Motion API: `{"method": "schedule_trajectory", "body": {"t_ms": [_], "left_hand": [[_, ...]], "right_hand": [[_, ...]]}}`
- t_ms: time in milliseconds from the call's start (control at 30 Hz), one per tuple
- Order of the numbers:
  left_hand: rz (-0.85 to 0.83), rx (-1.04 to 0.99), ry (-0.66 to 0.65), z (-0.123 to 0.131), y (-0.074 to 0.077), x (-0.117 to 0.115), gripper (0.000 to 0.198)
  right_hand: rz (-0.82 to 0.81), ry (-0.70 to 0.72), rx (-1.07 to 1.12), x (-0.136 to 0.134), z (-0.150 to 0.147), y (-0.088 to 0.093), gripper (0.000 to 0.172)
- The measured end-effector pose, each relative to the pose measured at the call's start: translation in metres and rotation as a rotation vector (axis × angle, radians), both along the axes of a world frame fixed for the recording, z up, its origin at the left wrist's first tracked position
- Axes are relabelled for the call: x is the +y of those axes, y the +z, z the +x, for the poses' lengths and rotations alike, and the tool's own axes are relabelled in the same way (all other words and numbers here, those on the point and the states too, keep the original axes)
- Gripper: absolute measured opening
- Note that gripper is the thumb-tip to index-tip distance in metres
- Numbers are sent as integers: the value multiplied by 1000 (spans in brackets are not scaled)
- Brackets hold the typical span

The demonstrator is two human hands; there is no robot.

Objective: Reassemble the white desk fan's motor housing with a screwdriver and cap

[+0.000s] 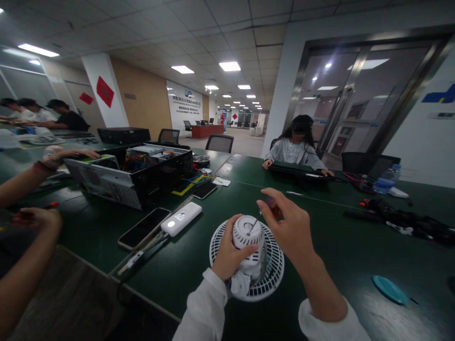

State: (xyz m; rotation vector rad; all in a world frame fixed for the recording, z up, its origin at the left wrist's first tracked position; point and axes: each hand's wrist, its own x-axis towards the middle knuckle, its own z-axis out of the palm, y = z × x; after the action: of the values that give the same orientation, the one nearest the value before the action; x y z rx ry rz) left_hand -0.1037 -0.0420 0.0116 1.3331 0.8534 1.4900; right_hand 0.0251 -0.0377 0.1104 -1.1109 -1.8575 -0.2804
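Here we go, right at the centre of the action: the left hand (231,253) is wrapped firmly around the white motor housing (249,232) of a small desk fan (273,265), fingers curled close against the casing. The fan sits just below the middle of the view, at 6 o'clock, its round white grille tilted against the dark green table (337,265). The right hand (289,222) comes in from 5 o'clock, thumb and forefinger pinched tight on a small screwdriver (255,223), and its tip meets the top of the housing!

Around them, a white power bank (181,219) lies on a smartphone's cable at 8 o'clock, just beside the fan, and an open computer case (131,175) sits at 10 o'clock. A co-worker's hands (71,154) work at 9 o'clock — and at 1 o'clock, another person (296,147) sits across the table. A water bottle (386,179) lies at 2 o'clock.
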Motion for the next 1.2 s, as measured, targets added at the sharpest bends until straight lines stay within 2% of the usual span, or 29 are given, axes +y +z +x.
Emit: {"method": "schedule_trajectory", "body": {"t_ms": [133, 233, 433, 1200], "left_hand": [[-8, -32, -37, 0, 0, 0, 64], [-13, -50, -44, 0, 0, 1, 64], [-5, -49, -39, 1, -1, 2, 64], [-3, -42, -47, -1, -3, 2, 65]], "right_hand": [[-216, 108, 55, -3, 2, 3, 40], [-269, 160, 92, -5, 1, 5, 38], [-124, 13, 40, -2, -2, -1, 35], [53, -26, -63, -7, -3, -1, 36]]}}
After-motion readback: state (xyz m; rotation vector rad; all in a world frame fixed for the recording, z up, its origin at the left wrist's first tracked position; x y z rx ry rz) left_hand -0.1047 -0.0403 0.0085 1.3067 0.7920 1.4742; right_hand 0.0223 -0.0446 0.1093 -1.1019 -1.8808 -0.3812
